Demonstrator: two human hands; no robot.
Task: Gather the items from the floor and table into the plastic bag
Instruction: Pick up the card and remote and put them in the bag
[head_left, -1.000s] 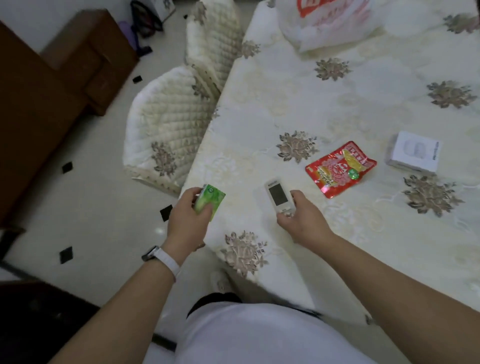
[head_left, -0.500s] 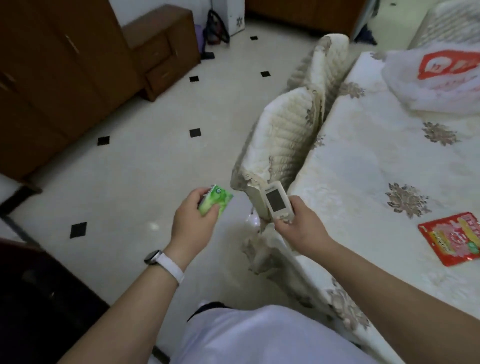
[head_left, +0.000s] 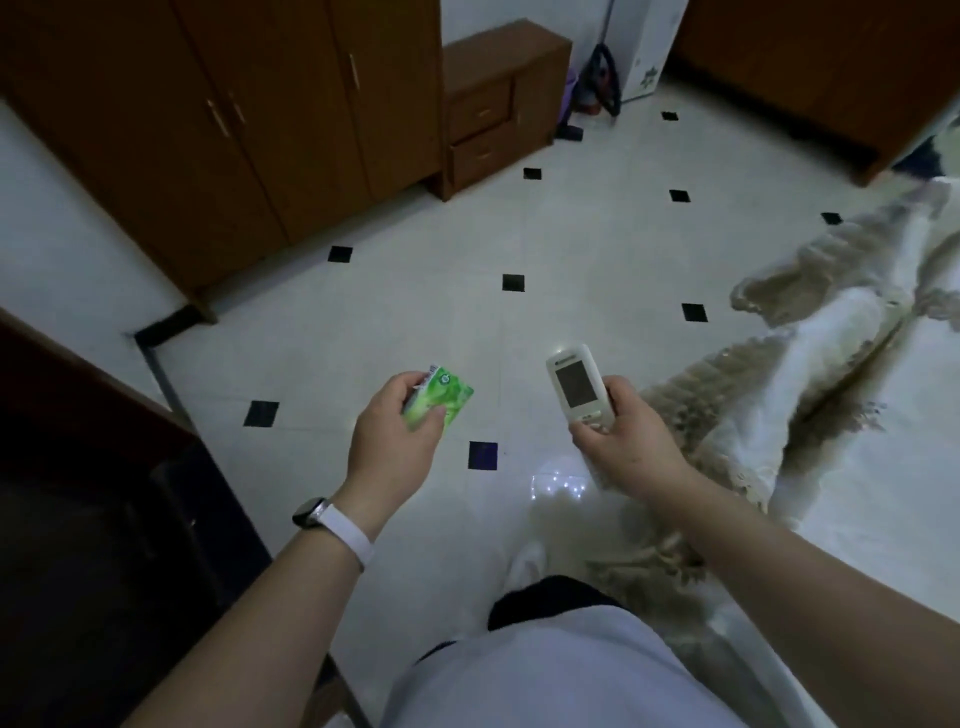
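Observation:
My left hand (head_left: 395, 441) grips a small green packet (head_left: 444, 402) by its lower edge, held over the tiled floor. My right hand (head_left: 626, 441) holds a white remote control (head_left: 576, 383) upright, screen facing me. Both hands hover at mid-frame, roughly a hand's width apart. The plastic bag and the table's other items are out of view.
The white floor (head_left: 571, 249) with small black tiles fills the middle. Brown wardrobes (head_left: 218, 114) and a low drawer unit (head_left: 498, 104) stand at the back left. A quilted chair cover (head_left: 841, 364) and the tablecloth edge lie to the right. Dark furniture (head_left: 78, 493) sits at the left.
The view has swung left, away from the table, toward the floor and wardrobes. The bag and red packet have left the frame. Both hands kept their items.

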